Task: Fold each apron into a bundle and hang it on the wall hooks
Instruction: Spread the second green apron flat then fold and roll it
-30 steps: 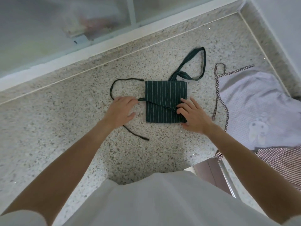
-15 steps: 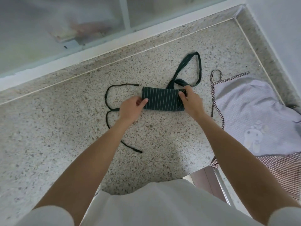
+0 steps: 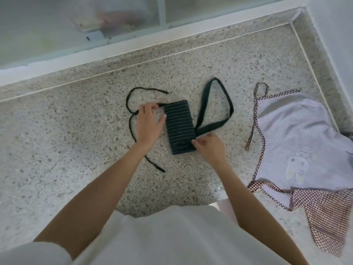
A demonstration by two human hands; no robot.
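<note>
Dark green apron (image 3: 178,127): woven cloth with thin pale stripes, folded to a narrow oblong bundle, long axis running near to far. It lies flat on the speckled terrazzo floor (image 3: 76,150), roughly mid-scene, just beyond the person's hands. The stripes run across the short width. The near end looks slightly bunched.

Neck strap (image 3: 215,111): a flat, wide band of the same dark green, forming a loop that leaves the bundle's right edge near its near end and lies open on the floor to the far right. Thin tie cords (image 3: 131,115): dark, round, curling on the floor to the left, one end trailing toward the near side.

Left hand (image 3: 149,125): fingers curled, pinching a cord at the bundle's far-left corner; the thumb touches the bundle's left edge. Right hand (image 3: 209,148): fingers curled, pinching cloth at the bundle's near-right corner, where the strap starts.

To the right, well apart: a pale lilac apron (image 3: 298,142), crumpled, with brown gingham trim and ties and a white rabbit motif. Far side: a white sill below frosted glass panels (image 3: 57,25).
</note>
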